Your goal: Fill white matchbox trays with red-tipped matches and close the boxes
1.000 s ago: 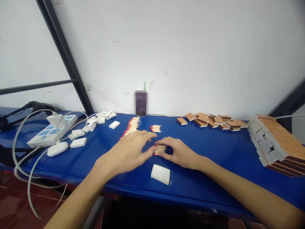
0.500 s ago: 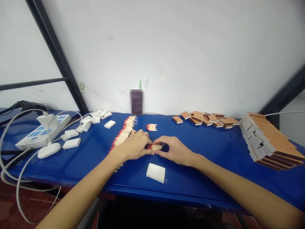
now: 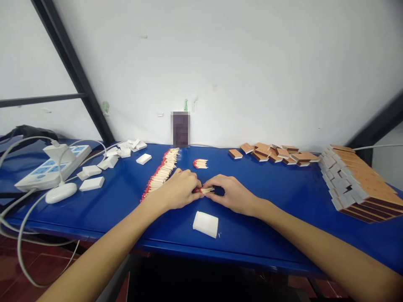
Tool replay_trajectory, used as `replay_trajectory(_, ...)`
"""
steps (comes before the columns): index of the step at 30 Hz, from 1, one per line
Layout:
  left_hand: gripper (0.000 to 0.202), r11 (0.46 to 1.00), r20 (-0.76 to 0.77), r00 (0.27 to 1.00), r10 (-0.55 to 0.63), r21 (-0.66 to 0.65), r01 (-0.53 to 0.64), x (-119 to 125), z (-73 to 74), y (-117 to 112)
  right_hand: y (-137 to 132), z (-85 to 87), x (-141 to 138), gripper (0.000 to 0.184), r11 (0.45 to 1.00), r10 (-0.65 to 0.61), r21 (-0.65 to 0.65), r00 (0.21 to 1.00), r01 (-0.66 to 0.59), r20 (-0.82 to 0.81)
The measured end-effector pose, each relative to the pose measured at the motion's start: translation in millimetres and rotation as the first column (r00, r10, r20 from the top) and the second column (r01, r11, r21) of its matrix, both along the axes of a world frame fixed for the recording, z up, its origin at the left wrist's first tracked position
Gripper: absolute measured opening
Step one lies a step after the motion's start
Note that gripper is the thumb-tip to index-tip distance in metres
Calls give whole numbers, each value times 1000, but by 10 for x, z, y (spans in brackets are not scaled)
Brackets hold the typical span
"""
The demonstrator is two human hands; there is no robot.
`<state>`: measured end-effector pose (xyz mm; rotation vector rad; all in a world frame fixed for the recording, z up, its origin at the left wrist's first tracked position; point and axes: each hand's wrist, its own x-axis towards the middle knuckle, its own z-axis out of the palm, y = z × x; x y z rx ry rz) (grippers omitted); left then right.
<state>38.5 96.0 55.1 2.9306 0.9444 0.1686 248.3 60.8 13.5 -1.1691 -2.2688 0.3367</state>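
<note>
Both hands meet at the middle of the blue table [image 3: 277, 209] around a small bundle of red-tipped matches [image 3: 205, 190]. My left hand [image 3: 179, 188] has its fingers curled and pinches the bundle's left end. My right hand [image 3: 231, 193] closes on its right end. A long row of matches [image 3: 160, 172] runs beside my left hand, and a second small bundle [image 3: 200, 163] lies just beyond the hands. A white inner matchbox tray [image 3: 205, 223] sits near the table's front edge, below my hands.
Several white trays [image 3: 103, 167] lie at the left by a power strip [image 3: 52, 170] with cables and a white adapter [image 3: 61, 193]. Loose brown matchboxes [image 3: 273, 153] lie at the back right; a stacked block of boxes [image 3: 359, 184] stands far right.
My left hand, open and flat a second ago, has curled in and closed on the left end of the match bundle. The right hand stayed on the bundle.
</note>
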Motion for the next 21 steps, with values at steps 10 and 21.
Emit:
replay_trajectory(10,8,997,105,994,16,-71,-8,-13,-86,4,-33,30,-33,10,999,25,33,999,-24,-35)
replay_trajectory(21,8,994,134,991,14,-107,0,19,-105,6,-35,17,-38,12,997,-14,71,1000,13,9)
